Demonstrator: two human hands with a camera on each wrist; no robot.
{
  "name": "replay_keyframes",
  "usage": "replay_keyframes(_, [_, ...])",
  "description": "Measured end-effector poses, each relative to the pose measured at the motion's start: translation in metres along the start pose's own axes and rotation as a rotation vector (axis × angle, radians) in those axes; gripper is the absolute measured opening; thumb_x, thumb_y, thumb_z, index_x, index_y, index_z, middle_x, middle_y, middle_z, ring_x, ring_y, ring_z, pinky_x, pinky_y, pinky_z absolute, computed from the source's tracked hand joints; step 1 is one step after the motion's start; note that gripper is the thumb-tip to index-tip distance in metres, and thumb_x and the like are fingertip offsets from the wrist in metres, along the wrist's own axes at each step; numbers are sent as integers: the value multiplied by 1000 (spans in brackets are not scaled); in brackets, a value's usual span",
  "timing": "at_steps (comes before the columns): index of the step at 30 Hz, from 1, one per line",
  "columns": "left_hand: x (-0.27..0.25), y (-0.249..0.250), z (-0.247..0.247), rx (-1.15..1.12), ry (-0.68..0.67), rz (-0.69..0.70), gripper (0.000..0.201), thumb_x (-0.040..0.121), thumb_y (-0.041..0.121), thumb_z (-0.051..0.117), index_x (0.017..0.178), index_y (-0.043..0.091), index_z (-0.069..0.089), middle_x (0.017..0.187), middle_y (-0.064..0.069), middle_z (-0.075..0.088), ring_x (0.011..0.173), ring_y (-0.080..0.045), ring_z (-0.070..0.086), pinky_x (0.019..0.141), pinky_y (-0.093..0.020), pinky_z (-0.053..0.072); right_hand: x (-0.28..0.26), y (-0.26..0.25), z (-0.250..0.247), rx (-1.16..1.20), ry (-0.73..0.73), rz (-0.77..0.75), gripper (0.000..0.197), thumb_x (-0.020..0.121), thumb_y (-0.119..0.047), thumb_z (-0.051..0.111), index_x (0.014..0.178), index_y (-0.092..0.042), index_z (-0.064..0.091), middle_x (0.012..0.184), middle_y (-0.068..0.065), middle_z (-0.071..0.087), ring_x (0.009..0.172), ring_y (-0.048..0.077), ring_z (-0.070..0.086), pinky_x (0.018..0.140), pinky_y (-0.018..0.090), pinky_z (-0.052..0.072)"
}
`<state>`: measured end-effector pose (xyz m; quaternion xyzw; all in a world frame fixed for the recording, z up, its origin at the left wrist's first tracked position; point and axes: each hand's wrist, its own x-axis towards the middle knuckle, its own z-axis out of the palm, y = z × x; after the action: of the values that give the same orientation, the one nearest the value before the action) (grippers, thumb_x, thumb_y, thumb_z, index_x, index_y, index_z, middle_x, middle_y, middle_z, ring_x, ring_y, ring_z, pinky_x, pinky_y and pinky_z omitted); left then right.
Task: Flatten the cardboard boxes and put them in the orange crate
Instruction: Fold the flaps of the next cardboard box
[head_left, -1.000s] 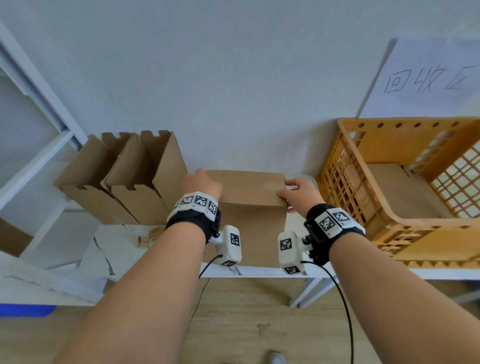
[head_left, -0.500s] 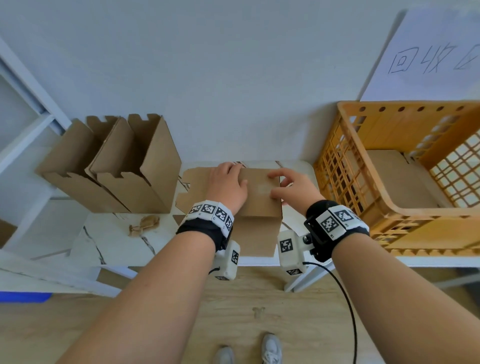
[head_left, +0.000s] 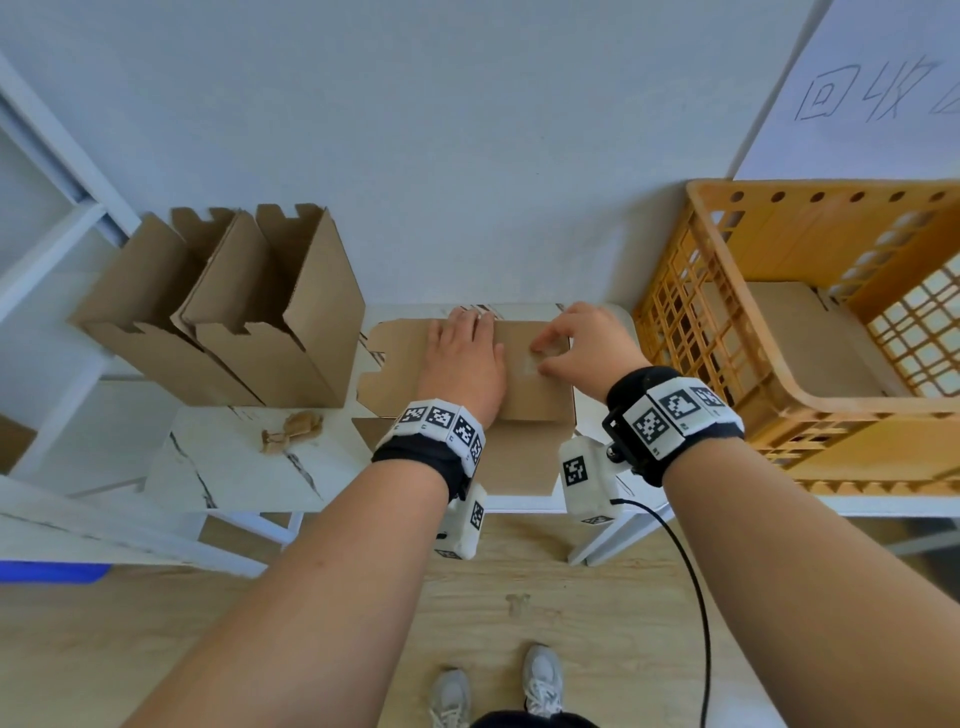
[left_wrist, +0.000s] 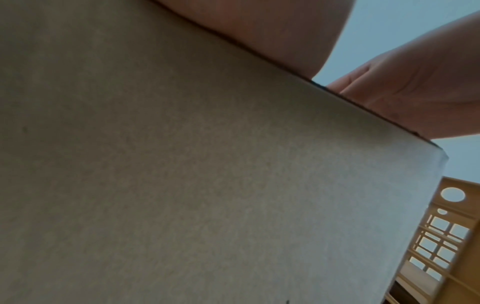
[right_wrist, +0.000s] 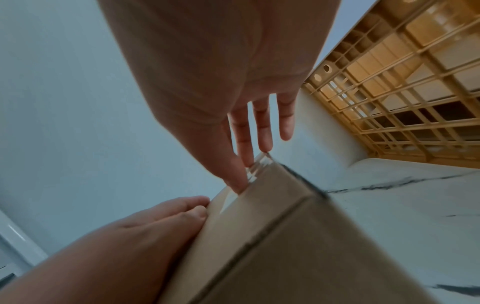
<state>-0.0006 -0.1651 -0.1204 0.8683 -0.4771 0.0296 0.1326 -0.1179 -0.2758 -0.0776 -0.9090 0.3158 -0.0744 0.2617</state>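
A brown cardboard box (head_left: 535, 395) lies on the white marble table (head_left: 234, 467), its open flaps pointing left. My left hand (head_left: 462, 358) rests flat on its top face with straight fingers. My right hand (head_left: 571, 343) hovers over the box's right part. In the right wrist view its thumb and index fingertips (right_wrist: 241, 185) touch a strip of clear tape (right_wrist: 259, 164) on the box (right_wrist: 285, 246). The orange crate (head_left: 779, 415) stands right of the box, with flat cardboard (head_left: 795, 338) on its floor. The left wrist view is filled by the box (left_wrist: 207, 185).
Two open cardboard boxes (head_left: 234, 312) stand at the table's back left, with a crumpled cardboard scrap (head_left: 291, 431) in front of them. A white shelf frame (head_left: 52, 249) is at far left. A paper sign (head_left: 857, 93) hangs above the crate.
The box, gripped at both top corners a second ago, now lies lower on the table. My left hand slid flat onto its top. My right fingertips moved to the tape.
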Motion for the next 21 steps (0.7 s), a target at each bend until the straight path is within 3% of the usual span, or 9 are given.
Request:
replay_keyframes(11, [-3, 5, -1, -10, -21, -37, 48, 100, 28, 31, 145, 11, 31, 149, -7, 32, 142, -23, 19, 118, -43, 9, 1, -8, 0, -34, -43, 76, 15, 79, -16, 67, 82, -31, 65, 96, -8, 43, 104, 15, 40, 92, 29, 36])
replay_keyframes(18, [-7, 7, -2, -17, -48, -47, 49, 100, 27, 29, 147, 11, 27, 153, -7, 27, 145, -22, 14, 119, -43, 6, -2, -16, -5, -143, -135, 82, 8, 84, -22, 65, 88, -23, 73, 114, -2, 47, 118, 24, 37, 103, 39, 35])
replay_keyframes(21, [-8, 7, -3, -24, -51, -52, 49, 100, 28, 29, 146, 11, 28, 153, -7, 27, 145, -22, 14, 119, -43, 5, -6, -16, -2, -117, -109, 91, 9, 84, -20, 64, 86, -29, 66, 113, -3, 47, 118, 24, 37, 104, 41, 35])
